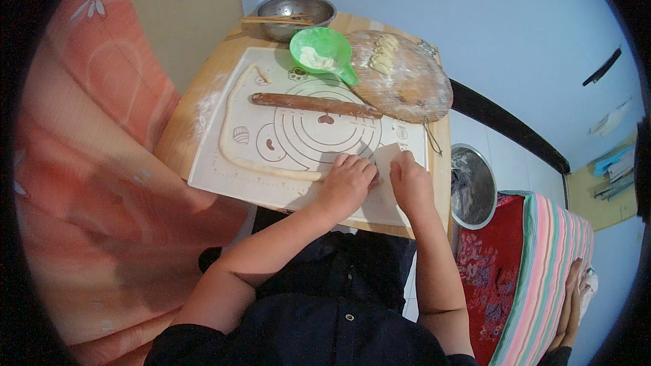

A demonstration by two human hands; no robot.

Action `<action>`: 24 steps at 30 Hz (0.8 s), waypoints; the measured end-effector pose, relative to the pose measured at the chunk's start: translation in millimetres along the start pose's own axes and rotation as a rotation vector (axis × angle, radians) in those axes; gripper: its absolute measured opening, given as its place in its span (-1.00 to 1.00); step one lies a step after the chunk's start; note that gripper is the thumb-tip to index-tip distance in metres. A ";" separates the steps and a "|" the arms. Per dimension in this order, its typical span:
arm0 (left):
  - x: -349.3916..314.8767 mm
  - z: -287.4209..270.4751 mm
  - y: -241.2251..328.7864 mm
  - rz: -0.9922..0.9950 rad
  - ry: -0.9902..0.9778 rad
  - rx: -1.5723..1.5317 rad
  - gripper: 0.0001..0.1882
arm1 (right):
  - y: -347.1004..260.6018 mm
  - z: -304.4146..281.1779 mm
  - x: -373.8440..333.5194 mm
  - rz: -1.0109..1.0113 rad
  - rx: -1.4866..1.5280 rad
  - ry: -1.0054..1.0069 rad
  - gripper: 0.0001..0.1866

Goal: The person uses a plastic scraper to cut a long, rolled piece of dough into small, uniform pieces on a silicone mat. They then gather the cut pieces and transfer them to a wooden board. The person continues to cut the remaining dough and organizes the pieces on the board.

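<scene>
Dough rope (271, 173): on the mat (288, 193), bending from ten o'clock down past nine to about five, one end out of sight by the left fingers.
Left hand (347, 188): at five o'clock on the mat, fingers bent and low over the rope; undersides hidden, so no telling whether pinching or just resting.
Right hand (411, 186): at four o'clock, fingers curled in tight, apparently around the edge of a pale flat piece (387, 163), perhaps a scraper.
Possible trouble: may stretch thin or snap if tugged by one end; may stick where short of flour; may nick a left fingertip if the pale piece swings toward nine o'clock.
Rolling pin (315, 105): lying loose across the middle; could roll if bumped by a forearm or knuckle.
Textures: soft, smooth, matte rope; flat printed mat; worn brown wood on the pin; floury round board (413, 88) at two o'clock, bearing small lumpy dough pieces (384, 54).
Twelve o'clock: glossy green scoop (344, 51) with powdery flour (317, 59); beyond, shiny metal bowl (322, 17), slim chopsticks (271, 19) across.
</scene>
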State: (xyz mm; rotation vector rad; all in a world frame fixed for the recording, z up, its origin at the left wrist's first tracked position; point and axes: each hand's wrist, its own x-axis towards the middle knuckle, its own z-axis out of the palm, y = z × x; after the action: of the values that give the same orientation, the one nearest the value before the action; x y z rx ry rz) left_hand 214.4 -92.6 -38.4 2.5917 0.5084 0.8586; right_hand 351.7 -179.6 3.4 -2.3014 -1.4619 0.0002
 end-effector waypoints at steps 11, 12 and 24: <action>-11.5 -10.3 -2.6 -0.043 0.084 0.080 -0.86 | 0.2 -7.4 10.9 0.040 0.038 0.145 -0.82; -13.1 -9.5 -2.9 -0.053 0.059 0.077 -0.85 | -4.3 -12.0 5.9 0.026 0.042 0.139 -0.83; -17.1 -12.0 0.1 -0.006 0.015 0.043 -0.83 | -13.8 2.2 -6.2 -0.002 -0.031 -0.015 -0.81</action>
State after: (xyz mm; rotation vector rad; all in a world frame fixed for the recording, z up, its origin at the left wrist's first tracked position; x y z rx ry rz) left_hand 194.0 -97.6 -37.8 2.6229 0.5442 0.8757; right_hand 336.5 -179.2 4.8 -2.3299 -1.4812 -0.0062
